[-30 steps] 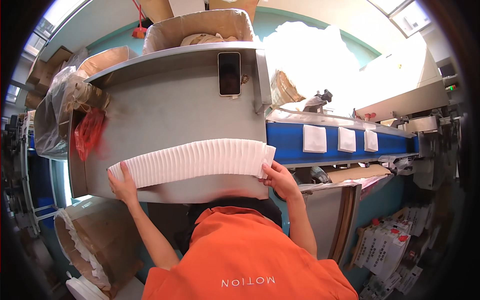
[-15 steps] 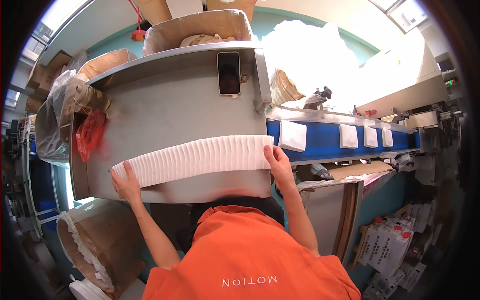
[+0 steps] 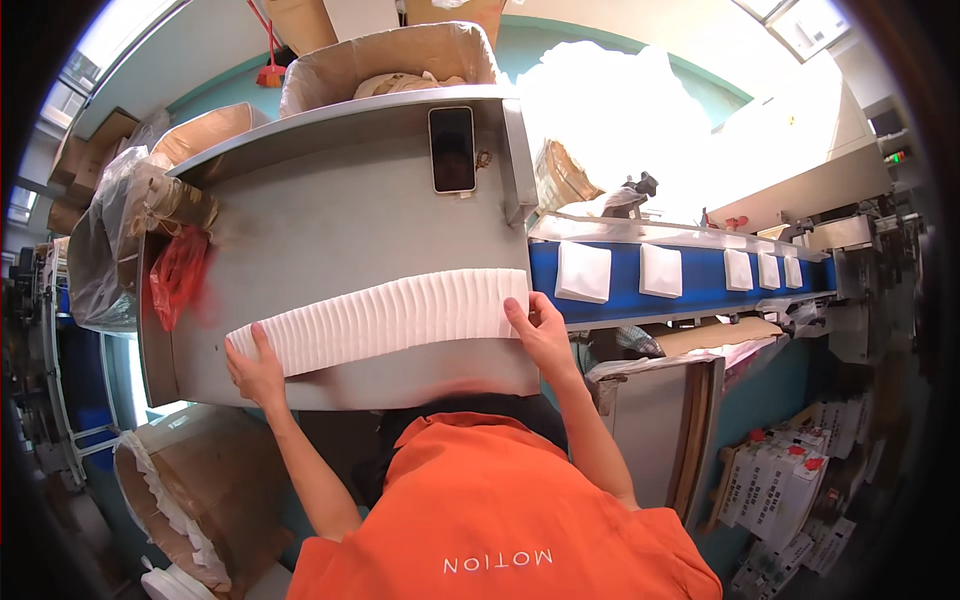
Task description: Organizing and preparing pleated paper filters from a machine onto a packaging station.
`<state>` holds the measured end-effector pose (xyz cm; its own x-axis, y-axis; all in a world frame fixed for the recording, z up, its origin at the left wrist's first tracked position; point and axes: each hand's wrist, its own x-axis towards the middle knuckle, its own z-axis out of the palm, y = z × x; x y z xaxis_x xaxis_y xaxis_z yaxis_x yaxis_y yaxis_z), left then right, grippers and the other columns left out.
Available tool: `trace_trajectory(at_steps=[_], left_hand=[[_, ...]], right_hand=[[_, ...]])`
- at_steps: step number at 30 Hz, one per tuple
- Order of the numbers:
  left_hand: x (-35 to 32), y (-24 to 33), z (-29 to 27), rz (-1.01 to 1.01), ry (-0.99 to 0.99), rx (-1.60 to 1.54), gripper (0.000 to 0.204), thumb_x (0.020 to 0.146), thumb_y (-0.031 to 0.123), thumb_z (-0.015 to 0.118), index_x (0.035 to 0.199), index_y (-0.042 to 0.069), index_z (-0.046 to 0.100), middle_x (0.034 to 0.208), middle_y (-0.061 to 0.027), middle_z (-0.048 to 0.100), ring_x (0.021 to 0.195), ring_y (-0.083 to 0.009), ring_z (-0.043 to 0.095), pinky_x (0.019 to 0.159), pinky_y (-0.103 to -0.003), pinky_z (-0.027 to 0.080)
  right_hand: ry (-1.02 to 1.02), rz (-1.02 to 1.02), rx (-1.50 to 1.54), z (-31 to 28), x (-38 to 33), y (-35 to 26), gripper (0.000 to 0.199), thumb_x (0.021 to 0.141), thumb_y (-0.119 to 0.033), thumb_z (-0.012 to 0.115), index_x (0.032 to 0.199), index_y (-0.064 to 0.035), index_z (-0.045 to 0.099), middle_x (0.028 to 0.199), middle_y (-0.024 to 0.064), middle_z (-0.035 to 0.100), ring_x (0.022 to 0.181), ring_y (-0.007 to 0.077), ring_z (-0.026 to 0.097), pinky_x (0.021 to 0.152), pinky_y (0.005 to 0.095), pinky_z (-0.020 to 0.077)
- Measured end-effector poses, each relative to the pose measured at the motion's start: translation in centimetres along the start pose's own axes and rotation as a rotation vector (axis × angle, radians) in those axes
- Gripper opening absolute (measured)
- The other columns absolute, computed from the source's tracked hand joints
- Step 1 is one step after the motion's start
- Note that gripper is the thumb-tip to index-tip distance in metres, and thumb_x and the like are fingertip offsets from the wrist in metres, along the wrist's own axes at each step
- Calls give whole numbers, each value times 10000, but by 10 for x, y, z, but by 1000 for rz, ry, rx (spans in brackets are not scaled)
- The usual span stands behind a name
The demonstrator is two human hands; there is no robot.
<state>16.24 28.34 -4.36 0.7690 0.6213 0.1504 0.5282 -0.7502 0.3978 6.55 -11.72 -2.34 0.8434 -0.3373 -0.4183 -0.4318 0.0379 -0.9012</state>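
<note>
A long row of folded white paper napkins [image 3: 390,318], standing on edge and pressed together, lies across the grey metal tray [image 3: 330,220] in a slight curve. My left hand [image 3: 255,372] grips its left end, thumb on top and fingers round the outer side. At the right end, my right hand [image 3: 543,335] is closed on the row, its thumb over the near corner. Just past that hand, a stack of white napkins [image 3: 583,272] rests on the blue conveyor belt [image 3: 625,282]. Several smaller-looking stacks sit farther along the belt.
A phone [image 3: 453,150] lies at the tray's far side. A red plastic bag [image 3: 178,275] hangs over its left end. Beyond the far rim stands a lined carton [image 3: 390,62]. Below left is a large cardboard container [image 3: 205,490]; printed boxes [image 3: 775,480] are stacked at lower right.
My right hand has shifted slightly left with the right end of the row, which looks a little shorter. Another napkin stack now shows on the belt, and the farther stacks have moved right.
</note>
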Motion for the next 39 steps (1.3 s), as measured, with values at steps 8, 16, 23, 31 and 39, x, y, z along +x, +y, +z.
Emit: trace_trajectory(at_steps=[8,16,23,31,39], left_hand=[[-3,5,1,10,-1,-4,796,857,660,506,1395,81,411,1378,-182,469,1254,-389,450,1017,-510,366],[-4,7,4,0,-1,8,788,857,647,521,1400,88,407,1382,-183,467,1249,-390,453,1017,-515,363],[-6,7,6,60,10,-24,769,868,625,523,1394,76,412,1382,-183,468,1254,-388,449,1015,-515,363],[-9,12,5,59,-9,-14,766,871,623,521,1397,77,411,1380,-182,470,1263,-388,440,1018,-528,351],[-10,13,8,60,20,-5,761,871,616,529,1393,75,415,1360,-192,483,1244,-395,452,1005,-522,364]], right_hand=[[175,221,613,-34,2,34,313,970,-239,565,1208,-38,530,1022,76,652,833,181,661,696,245,526],[-38,132,254,1,5,18,346,960,-351,582,1123,-47,596,875,-22,618,751,54,543,640,215,421],[-207,287,579,-25,0,35,314,978,-217,527,1237,-39,533,1080,50,639,911,132,617,749,274,492],[91,-68,79,6,13,14,439,959,-402,575,1115,9,568,902,22,605,777,58,535,673,206,432],[-105,320,396,-17,7,42,274,962,-192,557,1192,-44,544,1038,57,636,861,157,638,719,286,528]])
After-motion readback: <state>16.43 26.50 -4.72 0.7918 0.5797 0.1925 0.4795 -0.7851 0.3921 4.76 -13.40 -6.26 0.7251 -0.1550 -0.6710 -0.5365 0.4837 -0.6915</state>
